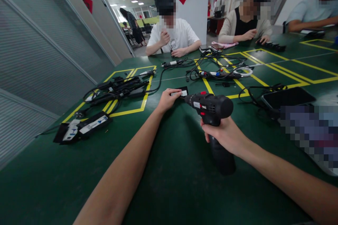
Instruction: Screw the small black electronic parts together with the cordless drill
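My right hand is wrapped round the grip of a black cordless drill with red details, held above the green table. Its nose points left at a small black part with a white label. My left hand is closed on that part, pinching it against the table right in front of the drill's tip.
A heap of black tools and cables lies at the left inside yellow tape lines, with a black labelled box nearer. More cables and a dark tablet lie at the right. Three people sit across the table.
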The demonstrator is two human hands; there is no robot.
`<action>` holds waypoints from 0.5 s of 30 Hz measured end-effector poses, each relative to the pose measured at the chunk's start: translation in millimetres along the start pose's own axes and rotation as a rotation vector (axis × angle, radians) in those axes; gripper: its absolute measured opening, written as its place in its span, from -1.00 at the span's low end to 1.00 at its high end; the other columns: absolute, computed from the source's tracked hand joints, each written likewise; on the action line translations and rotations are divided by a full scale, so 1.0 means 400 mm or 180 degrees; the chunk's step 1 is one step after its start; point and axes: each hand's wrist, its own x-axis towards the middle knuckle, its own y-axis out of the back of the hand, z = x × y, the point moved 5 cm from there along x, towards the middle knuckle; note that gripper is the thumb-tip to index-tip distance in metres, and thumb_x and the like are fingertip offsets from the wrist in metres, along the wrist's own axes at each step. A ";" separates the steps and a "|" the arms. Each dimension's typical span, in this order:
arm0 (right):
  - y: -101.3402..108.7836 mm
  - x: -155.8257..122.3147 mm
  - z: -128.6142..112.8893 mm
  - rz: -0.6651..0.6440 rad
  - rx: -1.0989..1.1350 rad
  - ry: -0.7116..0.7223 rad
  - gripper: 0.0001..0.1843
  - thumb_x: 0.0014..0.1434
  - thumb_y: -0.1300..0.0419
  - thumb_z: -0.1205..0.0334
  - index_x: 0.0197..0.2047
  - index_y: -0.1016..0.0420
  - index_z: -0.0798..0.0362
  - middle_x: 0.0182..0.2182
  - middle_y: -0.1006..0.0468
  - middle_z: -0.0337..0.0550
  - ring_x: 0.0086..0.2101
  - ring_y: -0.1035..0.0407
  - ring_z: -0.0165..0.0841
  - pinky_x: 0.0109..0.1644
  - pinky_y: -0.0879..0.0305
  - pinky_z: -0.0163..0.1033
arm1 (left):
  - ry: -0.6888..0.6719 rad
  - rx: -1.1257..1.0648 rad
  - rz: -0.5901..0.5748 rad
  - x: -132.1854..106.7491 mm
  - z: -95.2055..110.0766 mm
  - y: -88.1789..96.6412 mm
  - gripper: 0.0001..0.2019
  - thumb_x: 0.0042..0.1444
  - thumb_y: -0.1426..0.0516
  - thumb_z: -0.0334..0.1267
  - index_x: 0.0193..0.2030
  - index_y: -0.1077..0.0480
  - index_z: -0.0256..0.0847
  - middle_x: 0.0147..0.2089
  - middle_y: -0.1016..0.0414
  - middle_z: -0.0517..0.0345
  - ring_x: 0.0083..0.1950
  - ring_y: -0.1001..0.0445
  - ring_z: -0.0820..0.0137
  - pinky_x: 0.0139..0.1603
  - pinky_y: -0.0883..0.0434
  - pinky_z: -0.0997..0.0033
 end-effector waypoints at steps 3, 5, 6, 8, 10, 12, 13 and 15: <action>0.000 0.001 0.000 -0.0007 0.0002 0.0037 -0.91 0.02 -0.14 0.37 -0.33 -0.38 0.07 -0.49 -0.42 -0.28 -0.55 -0.36 -0.41 -0.41 -0.28 -0.24 | 0.0010 0.0014 0.0002 -0.001 0.004 0.001 -0.62 0.09 -0.14 0.03 -0.07 -0.53 -0.15 -0.07 -0.53 0.04 0.00 -0.43 0.27 0.08 -0.33 0.28; 0.001 0.001 -0.001 -0.0010 0.0005 0.0078 -0.92 0.02 -0.14 0.37 -0.33 -0.39 0.07 -0.49 -0.42 -0.28 -0.55 -0.36 -0.42 -0.41 -0.28 -0.24 | 0.0033 0.0038 -0.0008 -0.001 0.007 0.001 -0.63 0.09 -0.14 0.02 -0.07 -0.53 -0.15 -0.07 -0.54 0.04 0.00 -0.43 0.27 0.09 -0.32 0.28; 0.001 0.001 -0.002 -0.0019 0.0006 0.0091 -0.91 0.02 -0.14 0.37 -0.33 -0.39 0.07 -0.49 -0.42 -0.28 -0.55 -0.36 -0.42 -0.41 -0.28 -0.24 | 0.0047 0.0048 -0.0017 -0.001 0.008 0.001 -0.63 0.09 -0.14 0.01 -0.07 -0.53 -0.15 -0.07 -0.54 0.05 0.00 -0.42 0.27 0.10 -0.32 0.27; 0.001 0.001 -0.002 -0.0025 0.0006 0.0087 -0.91 0.02 -0.14 0.37 -0.33 -0.39 0.07 -0.48 -0.43 -0.27 -0.54 -0.37 -0.42 -0.41 -0.28 -0.24 | 0.0076 0.0062 -0.0024 -0.001 0.009 0.002 -0.63 0.09 -0.14 0.00 -0.07 -0.53 -0.15 -0.07 -0.54 0.04 -0.01 -0.42 0.27 0.10 -0.33 0.28; 0.001 0.001 -0.002 -0.0011 -0.0010 0.0071 -0.92 0.02 -0.14 0.36 -0.34 -0.39 0.07 -0.49 -0.43 -0.27 -0.54 -0.37 -0.41 -0.41 -0.28 -0.24 | 0.0089 0.0068 -0.0026 -0.001 0.009 0.001 -0.63 0.09 -0.14 0.00 -0.07 -0.53 -0.16 -0.08 -0.53 0.04 -0.01 -0.42 0.28 0.09 -0.33 0.28; 0.000 0.002 0.001 -0.0001 -0.0021 0.0073 -0.92 0.02 -0.14 0.36 -0.34 -0.40 0.07 -0.50 -0.43 -0.27 -0.55 -0.36 -0.41 -0.41 -0.28 -0.24 | 0.0091 0.0080 -0.0031 -0.001 0.008 0.001 -0.63 0.10 -0.13 0.00 -0.06 -0.53 -0.15 -0.08 -0.53 0.04 0.00 -0.42 0.28 0.10 -0.33 0.29; 0.000 0.002 0.002 -0.0001 -0.0019 0.0082 -0.92 0.02 -0.14 0.36 -0.34 -0.40 0.07 -0.51 -0.42 -0.27 -0.55 -0.36 -0.41 -0.42 -0.28 -0.24 | 0.0089 0.0084 -0.0029 -0.001 0.007 0.000 -0.63 0.10 -0.13 0.00 -0.06 -0.53 -0.15 -0.08 -0.52 0.04 0.00 -0.42 0.28 0.10 -0.33 0.30; 0.000 0.004 0.006 -0.0005 -0.0011 0.0109 -0.91 0.02 -0.14 0.37 -0.34 -0.40 0.06 -0.50 -0.43 -0.27 -0.55 -0.36 -0.41 -0.42 -0.28 -0.24 | 0.0074 0.0093 -0.0029 -0.001 0.006 0.000 -0.63 0.10 -0.13 0.00 -0.06 -0.52 -0.15 -0.08 -0.52 0.04 0.00 -0.42 0.28 0.10 -0.33 0.30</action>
